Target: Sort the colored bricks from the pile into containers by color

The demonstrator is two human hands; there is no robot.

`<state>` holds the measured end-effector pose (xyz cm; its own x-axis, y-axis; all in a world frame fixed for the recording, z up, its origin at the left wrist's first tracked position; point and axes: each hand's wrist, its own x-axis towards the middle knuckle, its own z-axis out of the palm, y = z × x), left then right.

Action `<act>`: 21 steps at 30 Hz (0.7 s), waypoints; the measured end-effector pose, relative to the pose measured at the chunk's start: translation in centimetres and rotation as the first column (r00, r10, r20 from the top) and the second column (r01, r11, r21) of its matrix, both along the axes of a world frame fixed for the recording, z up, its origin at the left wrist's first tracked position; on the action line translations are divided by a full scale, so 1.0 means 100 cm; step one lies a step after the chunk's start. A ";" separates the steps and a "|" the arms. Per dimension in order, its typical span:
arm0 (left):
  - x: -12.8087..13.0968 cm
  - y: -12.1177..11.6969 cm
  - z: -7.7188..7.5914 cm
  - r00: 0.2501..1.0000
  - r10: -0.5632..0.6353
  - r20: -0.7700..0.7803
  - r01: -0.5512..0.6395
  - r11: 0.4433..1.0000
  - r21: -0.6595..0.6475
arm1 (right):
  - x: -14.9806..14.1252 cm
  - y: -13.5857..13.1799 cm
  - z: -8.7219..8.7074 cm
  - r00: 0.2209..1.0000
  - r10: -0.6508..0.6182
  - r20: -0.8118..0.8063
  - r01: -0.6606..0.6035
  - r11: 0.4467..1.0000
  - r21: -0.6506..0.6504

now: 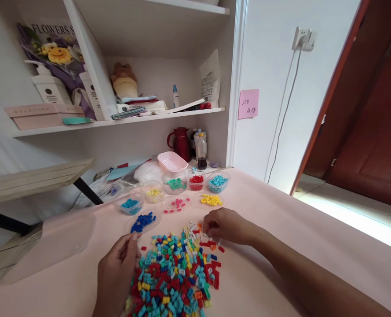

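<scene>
A heap of small coloured bricks [178, 273] lies on the pink table [281, 229] right before me. My left hand [118, 268] rests at the heap's left edge, fingers curled with the thumb pointing up; what it holds, if anything, is hidden. My right hand [223, 225] sits at the heap's far right corner, fingers pinched down among white and red bricks. Beyond the heap stand clear dishes of sorted bricks: dark blue [143, 221], light blue [130, 204], yellow [153, 193], pink [176, 204], another yellow [211, 200], green [176, 183], red [196, 179] and turquoise [218, 181].
An empty pink tub [172, 162] sits behind the dishes, with a dark red jug [181, 143] and bottles [201, 149] against the shelf unit. A clear lid [50, 246] lies at the table's left. A wooden bench [33, 178] stands at left, a door [373, 110] at right.
</scene>
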<state>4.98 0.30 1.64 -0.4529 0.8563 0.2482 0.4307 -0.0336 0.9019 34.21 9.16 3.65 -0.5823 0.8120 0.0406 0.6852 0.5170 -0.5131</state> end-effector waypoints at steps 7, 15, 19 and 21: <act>0.001 -0.002 0.000 0.999 -0.035 -0.002 0.035 0.999 -0.004 | -0.013 -0.007 0.001 0.971 0.085 -0.222 -0.064 0.993 0.101; 0.002 -0.002 -0.003 0.996 -0.056 -0.066 0.057 0.998 0.019 | -0.035 -0.019 -0.010 0.986 0.134 -0.101 -0.115 0.977 0.180; 0.006 -0.004 0.001 0.996 -0.050 -0.068 0.052 0.998 0.028 | -0.040 -0.017 -0.016 0.994 0.071 -0.087 -0.054 0.982 0.181; 0.007 -0.005 0.002 0.996 -0.042 -0.076 0.044 0.999 0.028 | -0.040 -0.016 -0.017 0.993 0.079 -0.089 -0.062 0.981 0.183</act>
